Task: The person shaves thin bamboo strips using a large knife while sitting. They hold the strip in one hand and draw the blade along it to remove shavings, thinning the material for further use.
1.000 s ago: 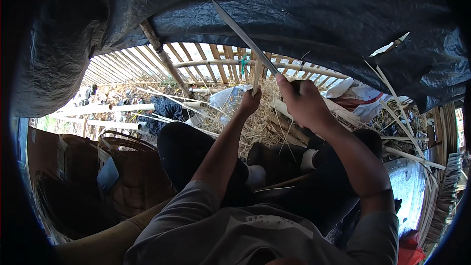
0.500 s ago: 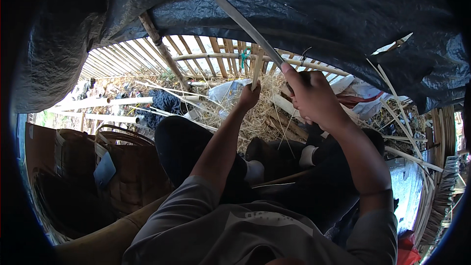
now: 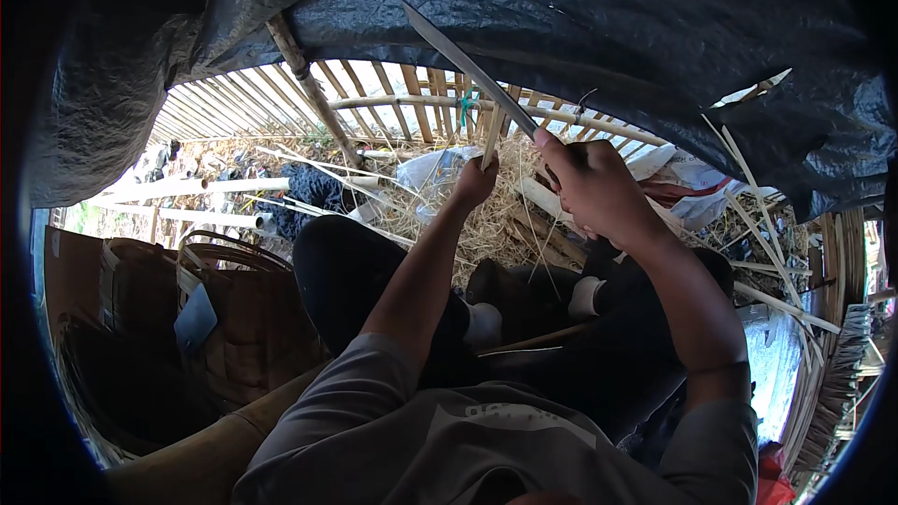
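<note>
My left hand [image 3: 478,183] is closed around the lower end of a short pale bamboo strip [image 3: 491,138], which points up and away from me. In my right hand [image 3: 599,185] is a machete [image 3: 468,65], gripped by its handle, which my fingers mostly hide. Its long grey blade slants up to the left. The lower part of the blade crosses at the upper end of the strip; whether it touches or has cut into the strip I cannot tell.
Straw and bamboo shavings [image 3: 468,252] litter the ground past my knees. Bamboo poles [image 3: 234,185] lie at left, above woven baskets [image 3: 253,318]. A black tarp [image 3: 561,19] hangs overhead, before a bamboo slat fence [image 3: 412,98]. Thin strips [image 3: 758,196] lean at right.
The machete has come down a little, its blade now crossing the top of the bamboo strip. My left hand keeps its hold in nearly the same place.
</note>
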Demonstrator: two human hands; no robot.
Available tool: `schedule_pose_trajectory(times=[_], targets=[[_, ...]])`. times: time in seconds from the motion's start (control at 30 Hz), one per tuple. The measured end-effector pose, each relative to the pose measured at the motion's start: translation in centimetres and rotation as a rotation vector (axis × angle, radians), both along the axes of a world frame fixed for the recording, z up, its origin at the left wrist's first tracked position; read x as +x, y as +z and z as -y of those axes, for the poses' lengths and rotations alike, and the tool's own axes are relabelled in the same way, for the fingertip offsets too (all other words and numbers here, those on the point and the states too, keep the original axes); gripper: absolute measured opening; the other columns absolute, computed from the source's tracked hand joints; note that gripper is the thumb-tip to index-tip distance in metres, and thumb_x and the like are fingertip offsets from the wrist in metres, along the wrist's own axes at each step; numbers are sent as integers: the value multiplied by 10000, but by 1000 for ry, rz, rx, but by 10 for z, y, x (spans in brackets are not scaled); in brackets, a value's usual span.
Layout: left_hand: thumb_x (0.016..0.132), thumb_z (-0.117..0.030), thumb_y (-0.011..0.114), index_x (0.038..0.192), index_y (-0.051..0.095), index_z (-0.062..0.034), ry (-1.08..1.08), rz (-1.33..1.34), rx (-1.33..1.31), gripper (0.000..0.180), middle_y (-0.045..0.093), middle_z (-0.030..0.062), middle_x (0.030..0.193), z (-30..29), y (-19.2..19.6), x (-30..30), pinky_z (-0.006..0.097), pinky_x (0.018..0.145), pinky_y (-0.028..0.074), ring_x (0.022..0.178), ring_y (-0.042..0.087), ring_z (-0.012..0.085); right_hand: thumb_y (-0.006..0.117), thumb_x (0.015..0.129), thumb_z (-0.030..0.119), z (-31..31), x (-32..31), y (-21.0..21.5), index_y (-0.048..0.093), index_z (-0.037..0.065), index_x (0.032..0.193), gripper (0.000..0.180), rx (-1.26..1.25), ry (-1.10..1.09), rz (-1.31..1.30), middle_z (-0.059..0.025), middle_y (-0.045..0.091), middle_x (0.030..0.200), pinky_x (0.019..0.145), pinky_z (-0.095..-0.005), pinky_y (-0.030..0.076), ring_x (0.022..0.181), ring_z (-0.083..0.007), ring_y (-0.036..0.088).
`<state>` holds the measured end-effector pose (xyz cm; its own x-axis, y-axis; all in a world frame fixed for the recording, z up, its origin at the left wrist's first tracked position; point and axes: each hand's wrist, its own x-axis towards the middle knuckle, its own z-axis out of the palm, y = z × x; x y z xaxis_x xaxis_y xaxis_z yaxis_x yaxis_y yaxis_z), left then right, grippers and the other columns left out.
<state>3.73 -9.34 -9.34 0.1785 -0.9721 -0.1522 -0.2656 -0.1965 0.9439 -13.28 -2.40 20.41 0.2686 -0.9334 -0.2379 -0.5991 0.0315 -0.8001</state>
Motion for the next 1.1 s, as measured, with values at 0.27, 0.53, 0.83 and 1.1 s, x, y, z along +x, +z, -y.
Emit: schedule_pose_trajectory(times=[0.27, 0.53, 0.83, 1.1], targets=[[989, -347, 540, 839, 608, 10, 59, -33, -69, 393, 541, 129, 631, -10, 18, -9, 378, 644, 463, 643, 502, 155, 510, 955, 563, 6, -3, 8, 581, -16, 617, 674, 8, 28, -124, -113, 535, 508, 583, -421, 451, 508, -234, 562], [971, -310, 554, 826, 607, 19, 60, -18, -38, 364, 549, 132, 620, -3, 16, -6, 384, 630, 464, 622, 511, 162, 523, 987, 495, 5, -3, 6, 454, 70, 629, 560, 174, -11, 181, 21, 404, 486, 316, -248, 281, 328, -63, 354], [962, -288, 559, 880, 617, 31, 1, -53, -31, 334, 582, 162, 656, 5, 4, -3, 392, 641, 472, 646, 533, 170, 517, 992, 496, 7, -4, 5, 477, 45, 697, 541, 162, 7, 177, 16, 414, 491, 316, -244, 291, 329, -63, 358], [977, -319, 548, 859, 610, 27, -14, -7, 2, 371, 583, 152, 650, -3, 12, -6, 394, 646, 471, 649, 530, 169, 500, 980, 554, 13, -6, 23, 459, 56, 704, 570, 237, 3, -69, 15, 417, 490, 321, -244, 309, 335, -60, 361]])
